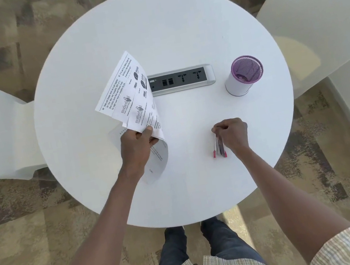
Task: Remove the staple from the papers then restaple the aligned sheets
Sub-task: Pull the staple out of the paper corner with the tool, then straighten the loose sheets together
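Round white surface (175, 28). Papers (127, 98): left of centre, lifted, long axis slanting toward the far edge, pinched at their near end by the left hand (136, 147). Staple remover (218, 145): right of centre, pink tips toward the near edge, far end in the right hand (233, 133), fingers curled round it.

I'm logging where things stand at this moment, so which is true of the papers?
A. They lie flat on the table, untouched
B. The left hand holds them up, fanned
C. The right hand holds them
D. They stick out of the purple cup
B: the left hand grips the papers at their lower edge, with the sheets fanned apart above the table.
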A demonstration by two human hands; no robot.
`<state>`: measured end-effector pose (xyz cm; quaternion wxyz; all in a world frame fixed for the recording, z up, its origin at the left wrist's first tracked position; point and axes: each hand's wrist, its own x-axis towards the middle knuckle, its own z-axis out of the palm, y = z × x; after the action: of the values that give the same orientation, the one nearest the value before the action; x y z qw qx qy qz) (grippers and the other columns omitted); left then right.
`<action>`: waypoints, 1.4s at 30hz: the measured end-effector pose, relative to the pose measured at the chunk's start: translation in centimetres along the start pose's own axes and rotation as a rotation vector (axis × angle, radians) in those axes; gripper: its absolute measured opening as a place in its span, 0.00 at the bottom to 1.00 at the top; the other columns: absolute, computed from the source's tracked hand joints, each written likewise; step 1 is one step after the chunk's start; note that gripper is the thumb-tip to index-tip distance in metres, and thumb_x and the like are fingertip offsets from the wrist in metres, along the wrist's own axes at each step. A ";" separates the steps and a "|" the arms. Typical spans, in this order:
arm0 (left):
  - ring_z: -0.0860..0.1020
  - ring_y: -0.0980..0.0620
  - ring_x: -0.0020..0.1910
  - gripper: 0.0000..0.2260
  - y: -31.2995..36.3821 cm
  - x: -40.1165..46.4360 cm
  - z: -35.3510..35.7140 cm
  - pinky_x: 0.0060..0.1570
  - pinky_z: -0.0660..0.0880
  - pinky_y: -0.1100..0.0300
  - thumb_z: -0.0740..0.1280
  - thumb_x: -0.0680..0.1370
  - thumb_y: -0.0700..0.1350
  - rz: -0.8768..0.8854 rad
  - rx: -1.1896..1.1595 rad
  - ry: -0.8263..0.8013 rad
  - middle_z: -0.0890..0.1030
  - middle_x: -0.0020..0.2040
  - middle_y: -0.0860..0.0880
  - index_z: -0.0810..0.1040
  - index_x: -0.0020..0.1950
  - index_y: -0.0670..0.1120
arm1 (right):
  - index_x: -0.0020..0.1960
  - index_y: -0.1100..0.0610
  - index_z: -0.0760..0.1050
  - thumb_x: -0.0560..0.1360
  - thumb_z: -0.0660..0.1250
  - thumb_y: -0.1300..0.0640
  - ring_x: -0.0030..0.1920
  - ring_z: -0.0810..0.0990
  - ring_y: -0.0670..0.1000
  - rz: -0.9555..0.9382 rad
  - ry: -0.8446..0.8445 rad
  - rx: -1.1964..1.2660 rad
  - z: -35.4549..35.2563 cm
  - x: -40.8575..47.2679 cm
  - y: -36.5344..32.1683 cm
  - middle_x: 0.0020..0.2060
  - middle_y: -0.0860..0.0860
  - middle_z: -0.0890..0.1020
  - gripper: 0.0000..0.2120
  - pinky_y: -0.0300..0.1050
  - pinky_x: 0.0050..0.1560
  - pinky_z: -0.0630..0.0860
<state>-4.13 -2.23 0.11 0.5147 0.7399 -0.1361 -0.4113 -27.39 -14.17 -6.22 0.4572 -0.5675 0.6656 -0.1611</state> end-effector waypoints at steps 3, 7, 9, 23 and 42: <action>0.86 0.51 0.47 0.06 1.0 -0.1 -0.6 0.50 0.84 0.54 0.68 0.79 0.40 0.021 0.046 0.000 0.87 0.43 0.52 0.83 0.53 0.44 | 0.41 0.66 0.85 0.72 0.73 0.67 0.40 0.80 0.51 -0.043 -0.026 -0.109 0.1 0.3 -0.2 0.38 0.57 0.86 0.02 0.35 0.42 0.69; 0.87 0.52 0.41 0.04 2.3 -0.8 -0.7 0.54 0.82 0.47 0.68 0.80 0.42 0.050 0.162 -0.006 0.87 0.44 0.51 0.82 0.50 0.49 | 0.43 0.66 0.84 0.73 0.72 0.65 0.48 0.83 0.56 -0.063 -0.054 -0.202 0.0 0.5 -0.5 0.42 0.58 0.86 0.04 0.40 0.46 0.71; 0.87 0.51 0.40 0.04 2.8 -1.0 -0.6 0.53 0.82 0.45 0.67 0.80 0.43 0.084 0.238 -0.004 0.87 0.44 0.48 0.81 0.50 0.50 | 0.49 0.64 0.84 0.75 0.71 0.63 0.52 0.82 0.58 -0.074 -0.013 -0.233 -0.2 0.2 -1.0 0.48 0.58 0.84 0.06 0.43 0.50 0.73; 0.70 0.53 0.31 0.06 5.1 -2.1 -0.2 0.40 0.75 0.51 0.63 0.80 0.43 0.290 0.651 -0.073 0.77 0.32 0.51 0.76 0.43 0.46 | 0.68 0.54 0.73 0.74 0.72 0.66 0.52 0.81 0.53 -0.212 -0.265 0.025 1.9 0.0 -4.9 0.59 0.51 0.81 0.24 0.35 0.47 0.73; 0.82 0.45 0.51 0.12 8.5 -0.6 -1.2 0.56 0.78 0.48 0.62 0.83 0.40 0.355 0.658 -0.353 0.86 0.53 0.52 0.79 0.62 0.52 | 0.68 0.51 0.70 0.61 0.82 0.51 0.70 0.73 0.50 -0.148 -0.424 0.681 0.7 1.0 -7.5 0.66 0.48 0.80 0.39 0.58 0.72 0.69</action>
<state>-1.70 -4.76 8.00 0.2826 0.7481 -0.4719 -0.3712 -22.19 -17.16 -1.53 0.7332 -0.4506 0.4227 -0.2841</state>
